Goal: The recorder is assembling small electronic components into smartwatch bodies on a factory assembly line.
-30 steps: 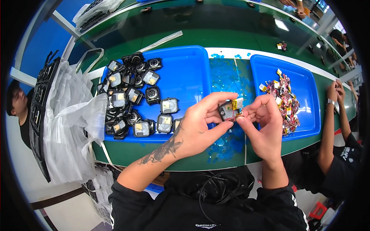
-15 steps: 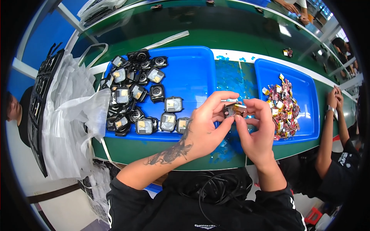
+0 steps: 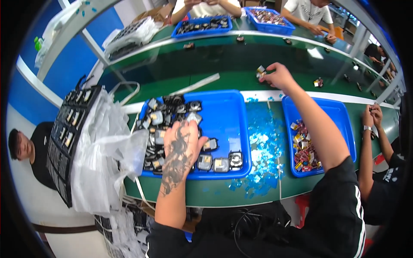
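Note:
My left hand (image 3: 180,138) reaches over the pile of black watch cases (image 3: 174,101) in the left blue tray (image 3: 223,107). Its thumb stands apart from the fingers, and the fingertips lie among the cases beside a silver-faced one (image 3: 194,117). What lies under the palm is hidden. Far forward, my right hand (image 3: 277,76) pinches a small watch case (image 3: 260,72) with a yellow and white part on it, over the dark green belt (image 3: 215,56). Several more cases (image 3: 220,164) lie along the tray's near side.
A second blue tray (image 3: 340,116) holds small red and yellow parts (image 3: 304,148). Blue film scraps (image 3: 262,150) litter the table between the trays. Black trays in plastic wrap (image 3: 103,163) lean at the left. Co-workers sit across the belt and at the right (image 3: 369,124).
My hands have parted. The left has gone left to the watch cases, and the right has carried a watch case forward over the belt. The view has tilted up.

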### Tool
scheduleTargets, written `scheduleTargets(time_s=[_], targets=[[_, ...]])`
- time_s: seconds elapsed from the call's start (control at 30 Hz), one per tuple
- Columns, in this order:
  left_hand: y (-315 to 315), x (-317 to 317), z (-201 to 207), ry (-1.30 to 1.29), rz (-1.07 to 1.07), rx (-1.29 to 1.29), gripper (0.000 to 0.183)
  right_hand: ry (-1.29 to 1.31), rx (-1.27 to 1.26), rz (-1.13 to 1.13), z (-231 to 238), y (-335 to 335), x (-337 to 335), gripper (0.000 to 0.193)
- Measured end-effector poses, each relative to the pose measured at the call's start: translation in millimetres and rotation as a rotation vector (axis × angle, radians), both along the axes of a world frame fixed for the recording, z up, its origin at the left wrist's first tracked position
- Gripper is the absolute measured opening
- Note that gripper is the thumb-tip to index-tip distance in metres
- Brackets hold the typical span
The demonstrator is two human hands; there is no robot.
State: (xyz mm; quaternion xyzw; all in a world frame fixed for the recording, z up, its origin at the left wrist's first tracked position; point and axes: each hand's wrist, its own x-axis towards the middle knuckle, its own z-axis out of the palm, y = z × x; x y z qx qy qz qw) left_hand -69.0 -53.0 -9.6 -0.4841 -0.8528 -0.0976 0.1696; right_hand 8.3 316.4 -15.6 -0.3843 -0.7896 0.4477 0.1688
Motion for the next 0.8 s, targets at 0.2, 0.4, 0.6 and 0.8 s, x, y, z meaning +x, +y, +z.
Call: scheduleTargets(time_s=[0.2,0.4,0.6,0.8], targets=[[5.7,2.2,26.9,-0.277,0.019,-0.025,0.045,-0.226,0.411,0.013,-16.5,20.7,-5.3,0.058],[29.6,14.7,34.1,-0.880,-0.186,0.545,0.044,-0.063,0.459,0.042,16.5,36.7,51.4,0.030],[45.2,38.0,29.6,-2.162,-0.384,0.843,0.040,-0.261,0.542,0.368,67.1,-5.9,133.7,0.014],[54.3,58.5,20.7,-2.267,-0.273,0.735,0.030,-0.466,0.307,0.456,65.5,-40.7,170.3,0.015]])
